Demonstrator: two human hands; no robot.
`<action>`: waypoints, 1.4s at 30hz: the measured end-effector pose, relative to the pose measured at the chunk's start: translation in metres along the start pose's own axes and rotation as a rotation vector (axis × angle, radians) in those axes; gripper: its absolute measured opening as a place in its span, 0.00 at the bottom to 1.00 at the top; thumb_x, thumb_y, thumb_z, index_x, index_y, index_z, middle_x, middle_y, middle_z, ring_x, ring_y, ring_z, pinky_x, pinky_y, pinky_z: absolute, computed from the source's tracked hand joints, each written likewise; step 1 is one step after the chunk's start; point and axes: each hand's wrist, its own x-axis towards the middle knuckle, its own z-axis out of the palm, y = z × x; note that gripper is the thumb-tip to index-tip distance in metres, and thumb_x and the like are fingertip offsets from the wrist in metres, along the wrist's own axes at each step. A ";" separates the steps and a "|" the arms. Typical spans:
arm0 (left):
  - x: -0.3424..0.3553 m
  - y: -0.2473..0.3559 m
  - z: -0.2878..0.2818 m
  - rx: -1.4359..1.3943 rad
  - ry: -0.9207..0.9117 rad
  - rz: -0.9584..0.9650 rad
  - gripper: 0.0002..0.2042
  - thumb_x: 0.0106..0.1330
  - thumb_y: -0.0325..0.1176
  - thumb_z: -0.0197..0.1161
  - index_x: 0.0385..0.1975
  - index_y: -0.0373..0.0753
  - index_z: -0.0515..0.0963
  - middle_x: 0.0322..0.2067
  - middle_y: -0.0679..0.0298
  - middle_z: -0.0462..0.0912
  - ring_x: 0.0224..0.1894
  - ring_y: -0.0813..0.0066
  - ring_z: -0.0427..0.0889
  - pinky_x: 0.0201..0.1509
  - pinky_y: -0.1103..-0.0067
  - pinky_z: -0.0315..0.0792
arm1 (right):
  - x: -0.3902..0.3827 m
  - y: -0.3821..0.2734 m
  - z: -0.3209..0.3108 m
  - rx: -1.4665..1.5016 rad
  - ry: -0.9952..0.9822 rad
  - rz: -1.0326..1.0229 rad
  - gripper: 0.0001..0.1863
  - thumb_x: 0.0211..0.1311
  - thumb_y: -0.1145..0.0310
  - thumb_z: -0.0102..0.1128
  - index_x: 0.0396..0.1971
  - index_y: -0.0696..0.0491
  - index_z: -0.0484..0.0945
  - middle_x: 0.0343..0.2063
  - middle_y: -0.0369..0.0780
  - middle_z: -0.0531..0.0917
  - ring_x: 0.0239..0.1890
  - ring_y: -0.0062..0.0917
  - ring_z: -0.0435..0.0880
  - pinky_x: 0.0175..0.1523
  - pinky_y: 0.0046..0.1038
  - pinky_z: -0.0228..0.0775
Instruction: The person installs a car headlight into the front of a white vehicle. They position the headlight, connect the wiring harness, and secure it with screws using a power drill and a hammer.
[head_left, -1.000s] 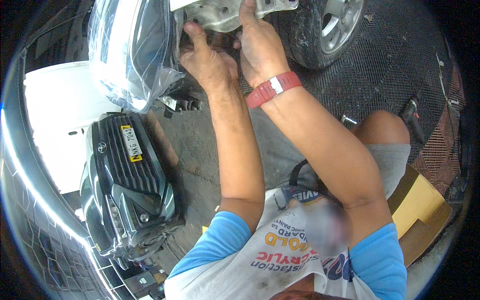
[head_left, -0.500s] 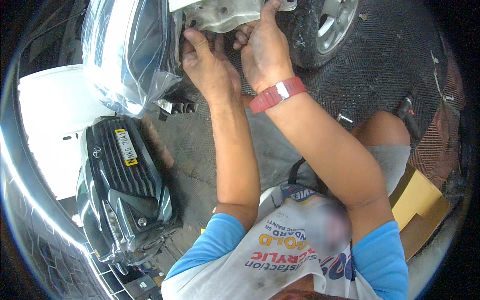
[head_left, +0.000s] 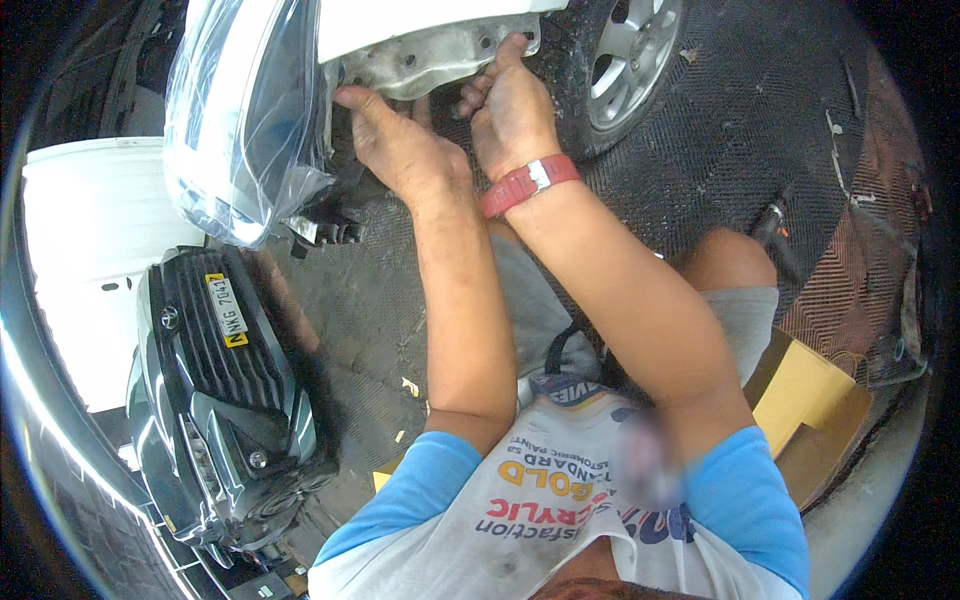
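Overhead in the picture is a white car fender (head_left: 430, 18), with a bare metal flange (head_left: 440, 62) with several holes along its lower edge. My left hand (head_left: 410, 150) grips the flange's left end, thumb over the front and fingers reaching up behind, partly hidden. Near the flange's right end, the thumb of my right hand (head_left: 515, 115) presses on the metal while the other fingers curl beneath. That wrist wears a red watch strap (head_left: 530, 185). Clear plastic film (head_left: 265, 120) covers the headlight area left of my hands.
A car wheel (head_left: 632, 75) stands right of the fender. Below the plastic lies a dark bracket-like part (head_left: 330, 233). Farther left is a dark car front (head_left: 225, 360) beside a white panel (head_left: 90, 250). At lower right is an open cardboard box (head_left: 825, 420); a dark tool (head_left: 770, 222) lies on the mat.
The whole view has shifted, so most things sit farther left. Both hands stay at the flange, and more of the wheel and the flange's holes shows now.
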 end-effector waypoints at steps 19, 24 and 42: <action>0.003 0.000 0.005 -0.103 0.004 -0.096 0.31 0.78 0.60 0.47 0.59 0.33 0.72 0.54 0.58 0.78 0.53 0.66 0.77 0.55 0.68 0.74 | -0.004 -0.002 0.010 0.000 0.059 0.015 0.25 0.80 0.44 0.43 0.43 0.55 0.72 0.28 0.33 0.69 0.26 0.20 0.61 0.34 0.28 0.60; 0.002 0.002 0.004 -0.118 0.006 -0.071 0.30 0.78 0.58 0.50 0.55 0.30 0.72 0.50 0.57 0.80 0.49 0.68 0.80 0.53 0.71 0.76 | -0.003 -0.001 0.010 -0.006 0.057 0.025 0.25 0.79 0.44 0.44 0.43 0.54 0.72 0.30 0.34 0.69 0.26 0.21 0.61 0.35 0.29 0.60; 0.010 -0.009 -0.013 0.166 -0.050 0.207 0.22 0.82 0.46 0.48 0.44 0.29 0.77 0.38 0.61 0.83 0.38 0.74 0.82 0.43 0.74 0.83 | 0.006 0.000 0.003 -0.098 0.071 0.034 0.27 0.80 0.49 0.43 0.29 0.55 0.77 0.24 0.38 0.76 0.21 0.24 0.71 0.29 0.29 0.66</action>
